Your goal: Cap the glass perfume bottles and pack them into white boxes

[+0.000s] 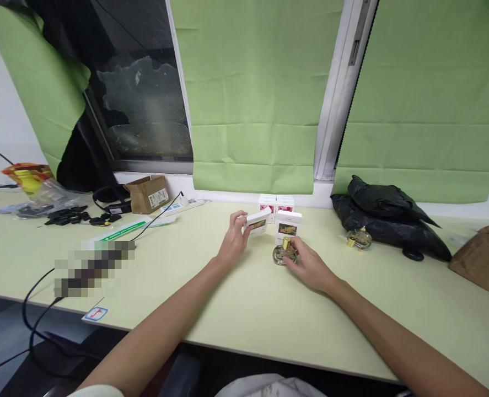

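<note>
Table: pale green, set below blinds. Left hand: fingers closed around a small white box, tilted and lifted off the table. Right hand: fingers wrapped on a glass perfume bottle with gold cap, standing on the table just before an upright white box.

You are sitting at the table, with your left hand lifting a small box just left of a standing box, and two more boxes standing behind these against the wall. Your right hand is resting on a perfume bottle sitting in front of the standing box. Further right a second bottle is lying before a bag. Far left, a cardboard box is sitting behind some cables
</note>
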The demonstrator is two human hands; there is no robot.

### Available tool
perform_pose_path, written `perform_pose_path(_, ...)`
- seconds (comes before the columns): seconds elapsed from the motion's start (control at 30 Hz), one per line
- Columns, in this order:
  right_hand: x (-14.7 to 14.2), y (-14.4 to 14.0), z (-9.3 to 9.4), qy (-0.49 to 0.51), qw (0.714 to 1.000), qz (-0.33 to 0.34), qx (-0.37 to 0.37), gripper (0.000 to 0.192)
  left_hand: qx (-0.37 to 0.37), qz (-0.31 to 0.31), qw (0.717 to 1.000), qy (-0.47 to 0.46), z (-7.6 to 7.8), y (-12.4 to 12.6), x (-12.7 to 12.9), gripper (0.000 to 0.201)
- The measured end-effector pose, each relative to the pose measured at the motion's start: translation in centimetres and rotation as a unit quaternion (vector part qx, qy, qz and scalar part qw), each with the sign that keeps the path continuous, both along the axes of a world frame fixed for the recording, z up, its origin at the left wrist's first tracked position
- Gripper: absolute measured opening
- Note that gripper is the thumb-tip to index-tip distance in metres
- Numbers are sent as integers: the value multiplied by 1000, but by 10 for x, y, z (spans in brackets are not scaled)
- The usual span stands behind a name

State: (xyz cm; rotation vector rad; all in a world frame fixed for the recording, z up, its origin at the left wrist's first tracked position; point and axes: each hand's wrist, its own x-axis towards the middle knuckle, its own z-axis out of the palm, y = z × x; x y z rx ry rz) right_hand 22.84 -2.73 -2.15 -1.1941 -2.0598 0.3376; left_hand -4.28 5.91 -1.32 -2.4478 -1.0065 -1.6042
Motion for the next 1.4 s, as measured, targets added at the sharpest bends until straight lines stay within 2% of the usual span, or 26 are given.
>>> perform_pose_path(0.2, 4, 4, 0, -1, 1000, 1, 8, 33, 11, -19, 1000, 0, 4, -6, 3, 28)
perform_pose_path(0.3, 6, 5, -1, -5, 1000, -2, 2, 34, -7, -30, 999, -34, 6, -9, 6, 29)
perform_pose_path(0.43, 7, 3, 2, -14, 1000, -9, -10, 32, -26, -16, 997, -69, 5, -9, 7, 30)
perform_pose_path(0.57, 5, 0, 8, -27, 999, -21, -22, 29, -26, -16, 997, -67, 4, -8, 7, 29)
perform_pose_path(0.73, 1, -4, 12, -29, 999, -31, -27, 38, -24, -14, 998, -48, 7, -12, 6, 29)
perform_pose_path(0.93, 0, -2, 11, 19, 1000, 2, -16, 20, -45, -9, 999, -6, 9, -18, 5, 24)
perform_pose_path(1.07, 1, -1, 11, 57, 998, 27, -18, 35, -64, 0, 998, -6, 9, -19, 6, 32)
perform_pose_path(1.17, 2, -2, 12, 63, 997, 30, -31, 34, -65, 11, 998, -2, 9, -19, 7, 37)
perform_pose_path(1.27, 2, -4, 15, 62, 996, 24, -53, 29, -62, 18, 998, 2, 7, -20, 7, 34)
perform_pose_path(1.4, 3, -6, 18, 67, 994, 10, -88, 42, -50, 11, 999, 8, 4, -20, 6, 27)
